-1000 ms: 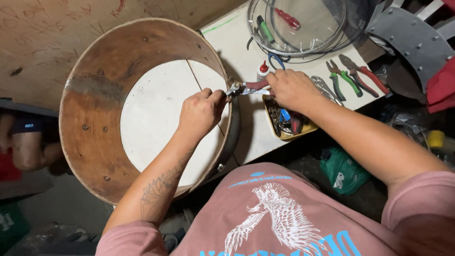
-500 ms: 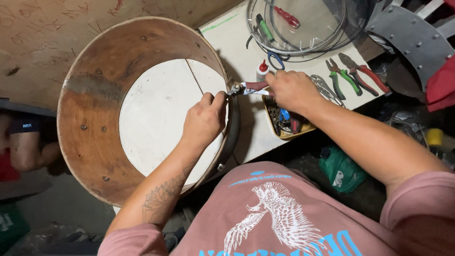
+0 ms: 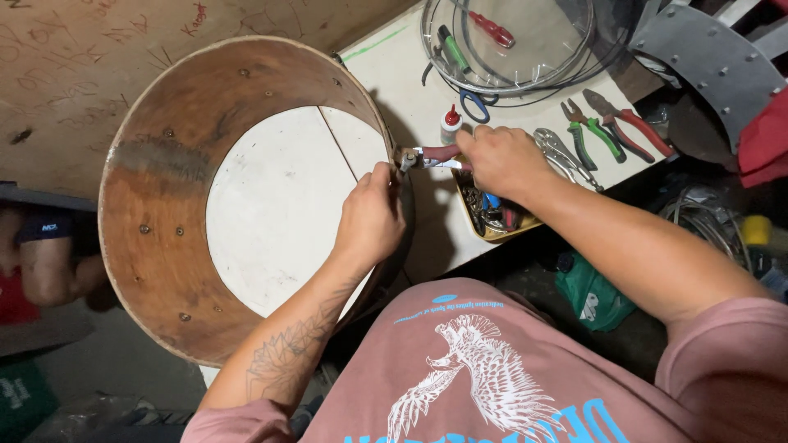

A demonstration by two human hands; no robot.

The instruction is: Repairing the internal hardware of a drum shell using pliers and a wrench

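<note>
Gripping pliers (image 3: 428,156) shut-fisted in right hand (image 3: 502,160), nose at rim of wooden drum shell (image 3: 164,164) standing on bench (image 3: 410,74). Left hand (image 3: 369,217) fingers pinch that rim. Best keep pliers square, shell braced, pull steady.

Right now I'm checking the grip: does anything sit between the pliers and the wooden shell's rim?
Nothing visible does. The right hand holds the pliers with their tip at the shell's rim, where the left hand grips the wall.
</note>
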